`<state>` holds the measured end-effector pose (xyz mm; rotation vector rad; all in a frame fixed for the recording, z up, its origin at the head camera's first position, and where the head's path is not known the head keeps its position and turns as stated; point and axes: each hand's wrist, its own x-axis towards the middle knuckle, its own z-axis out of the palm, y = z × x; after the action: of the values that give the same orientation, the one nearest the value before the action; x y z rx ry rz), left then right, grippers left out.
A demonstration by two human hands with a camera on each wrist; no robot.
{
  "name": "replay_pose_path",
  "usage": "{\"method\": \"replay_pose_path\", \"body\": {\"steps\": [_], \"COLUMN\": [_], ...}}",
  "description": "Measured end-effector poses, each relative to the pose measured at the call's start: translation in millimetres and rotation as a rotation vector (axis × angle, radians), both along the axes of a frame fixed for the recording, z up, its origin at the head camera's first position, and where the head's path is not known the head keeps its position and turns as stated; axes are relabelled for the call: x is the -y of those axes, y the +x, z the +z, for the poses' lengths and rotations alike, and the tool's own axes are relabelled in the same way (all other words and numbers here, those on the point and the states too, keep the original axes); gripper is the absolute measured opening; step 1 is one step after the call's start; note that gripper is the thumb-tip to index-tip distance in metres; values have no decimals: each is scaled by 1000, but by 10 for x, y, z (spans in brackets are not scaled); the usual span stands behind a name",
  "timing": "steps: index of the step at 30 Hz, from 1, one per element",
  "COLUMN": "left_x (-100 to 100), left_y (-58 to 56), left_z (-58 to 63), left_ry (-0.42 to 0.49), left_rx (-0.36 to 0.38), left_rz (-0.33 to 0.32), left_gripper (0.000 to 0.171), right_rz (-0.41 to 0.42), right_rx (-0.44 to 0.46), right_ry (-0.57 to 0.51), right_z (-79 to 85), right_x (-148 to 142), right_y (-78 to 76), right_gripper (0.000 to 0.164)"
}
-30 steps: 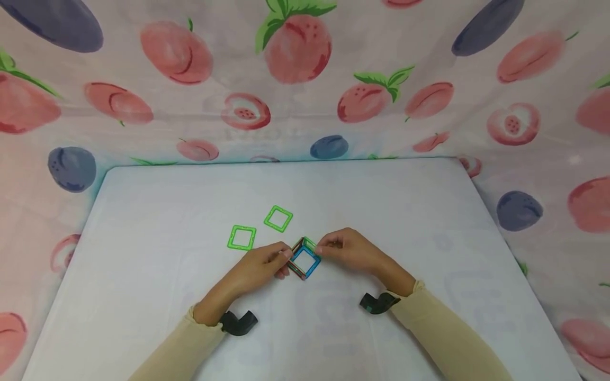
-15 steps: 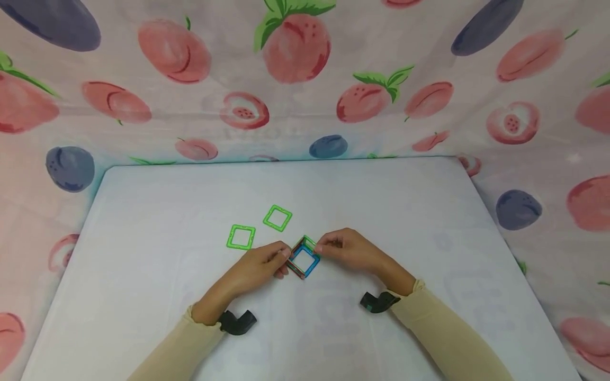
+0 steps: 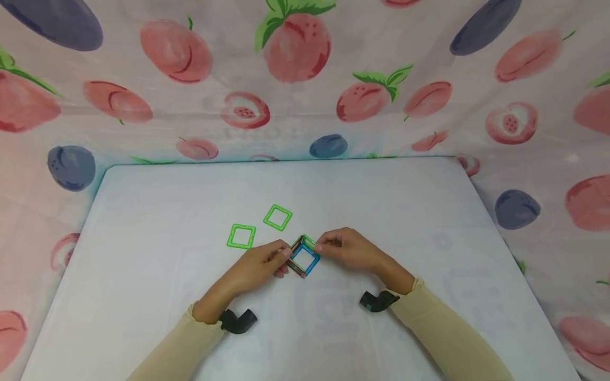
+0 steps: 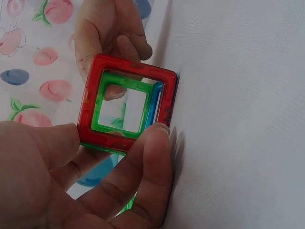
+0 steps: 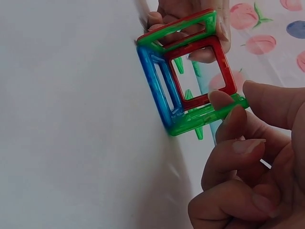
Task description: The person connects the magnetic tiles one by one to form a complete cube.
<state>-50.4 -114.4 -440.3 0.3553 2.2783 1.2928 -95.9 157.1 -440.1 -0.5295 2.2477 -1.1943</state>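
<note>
A partly walled box of square magnetic tiles (image 3: pixel 305 257), with a blue tile (image 5: pixel 159 90) as its floor, sits between the two hands. In the left wrist view a red tile (image 4: pixel 131 64) faces the camera, and a green tile shows through it. My left hand (image 3: pixel 259 268) holds the box's left side, thumb and fingers at the tile edges. With thumb and fingertip, my right hand (image 3: pixel 352 250) pinches a green wall tile (image 5: pixel 202 117) on the other side. Its remaining fingers curl loosely below.
Two loose green square tiles lie flat behind the left hand, one nearer (image 3: pixel 241 236) and one farther back (image 3: pixel 278 217). The white table (image 3: pixel 143 222) meets a fruit-patterned cloth (image 3: pixel 286 116) at its back edge.
Almost nothing differs. Both hands keep their hold on the tile box in the same place, and the loose green tiles stay put.
</note>
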Motion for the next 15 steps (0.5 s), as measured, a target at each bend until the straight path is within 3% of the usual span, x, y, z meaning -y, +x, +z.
{"method": "replay_pose_path", "body": {"steps": [5,11,15], "left_x": [0,-24,-66], "left_y": [3,27,56], "left_z": [57,82,69], "left_ry": [-41,-68,-67], "left_rx": [-9,-41,-84], "left_rz": [19,17,-6], "left_gripper": [35,62,70], "right_rz": [36,130,170], "right_rx": [-34,-67,-51], "right_ry": [29,65,78], "right_z": [40,71,104], "right_x": [10,56,104], "right_y": [-64,-164,-248], "right_gripper": [22,23,23]}}
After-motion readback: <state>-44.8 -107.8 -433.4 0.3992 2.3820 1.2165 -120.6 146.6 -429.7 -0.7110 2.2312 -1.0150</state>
